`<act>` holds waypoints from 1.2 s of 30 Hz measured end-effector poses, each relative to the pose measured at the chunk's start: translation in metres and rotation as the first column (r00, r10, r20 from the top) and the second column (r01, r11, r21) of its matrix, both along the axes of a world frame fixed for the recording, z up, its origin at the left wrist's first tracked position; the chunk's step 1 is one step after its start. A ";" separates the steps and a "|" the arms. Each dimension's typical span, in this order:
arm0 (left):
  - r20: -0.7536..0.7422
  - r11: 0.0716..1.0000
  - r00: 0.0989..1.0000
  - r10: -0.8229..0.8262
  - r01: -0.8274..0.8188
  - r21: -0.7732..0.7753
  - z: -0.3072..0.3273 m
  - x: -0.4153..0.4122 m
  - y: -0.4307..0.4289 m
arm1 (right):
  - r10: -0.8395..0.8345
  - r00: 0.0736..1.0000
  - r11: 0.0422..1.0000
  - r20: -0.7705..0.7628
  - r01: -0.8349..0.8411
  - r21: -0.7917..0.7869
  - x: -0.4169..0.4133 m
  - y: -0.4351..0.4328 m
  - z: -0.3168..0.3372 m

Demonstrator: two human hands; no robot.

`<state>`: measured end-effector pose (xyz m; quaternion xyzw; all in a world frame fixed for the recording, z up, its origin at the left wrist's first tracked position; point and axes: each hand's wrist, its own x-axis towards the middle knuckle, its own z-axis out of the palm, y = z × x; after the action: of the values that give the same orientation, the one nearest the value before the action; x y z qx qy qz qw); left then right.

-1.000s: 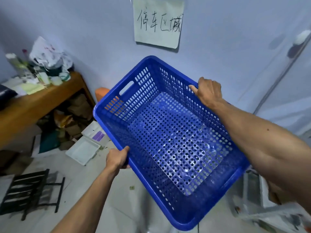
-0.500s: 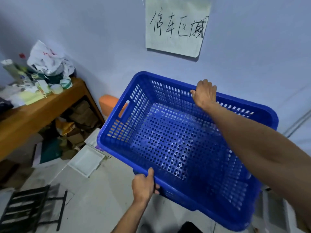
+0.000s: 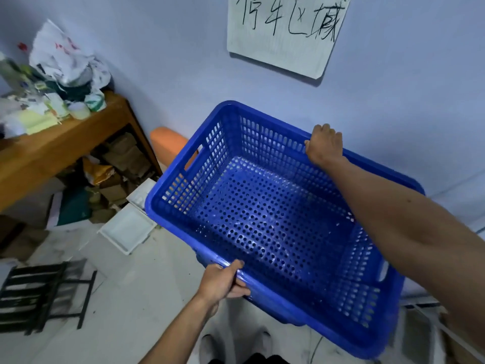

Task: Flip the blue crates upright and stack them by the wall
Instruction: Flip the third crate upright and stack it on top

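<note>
Fingers (image 3: 239, 291) of left hand (image 3: 219, 281), right hand (image 3: 325, 145) partly hidden by blue crate (image 3: 262, 211) rim

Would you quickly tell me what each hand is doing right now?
Left hand: holding the blue crate, gripping its near rim.
Right hand: holding the same crate, gripping its far rim.

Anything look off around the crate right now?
The crate looks intact, open side up, left hand and right hand gripping its rim. Only a white tray lies askew on the floor beside the table.
</note>
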<state>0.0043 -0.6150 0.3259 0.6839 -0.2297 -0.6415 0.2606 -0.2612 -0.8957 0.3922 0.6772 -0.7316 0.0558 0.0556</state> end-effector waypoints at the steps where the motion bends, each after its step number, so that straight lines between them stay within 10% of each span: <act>1: 0.006 1.000 1.000 -0.001 0.001 0.008 -0.003 -0.006 0.004 | 0.009 1.000 1.000 -0.001 -0.009 0.018 -0.002 -0.001 -0.006; 13: 0.045 0.979 0.980 0.195 -0.192 -0.065 0.003 -0.028 -0.002 | 0.143 0.983 0.989 0.116 -0.147 0.022 -0.003 -0.022 -0.014; 36: -0.045 0.998 0.997 0.069 -0.069 0.001 0.021 -0.020 -0.047 | 0.257 0.966 0.914 -0.016 -0.238 0.329 0.012 0.043 -0.041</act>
<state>-0.0153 -0.6621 0.3464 0.6768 -0.2002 -0.6473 0.2879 -0.2487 -0.8526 0.3517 0.7655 -0.6372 -0.0788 -0.0423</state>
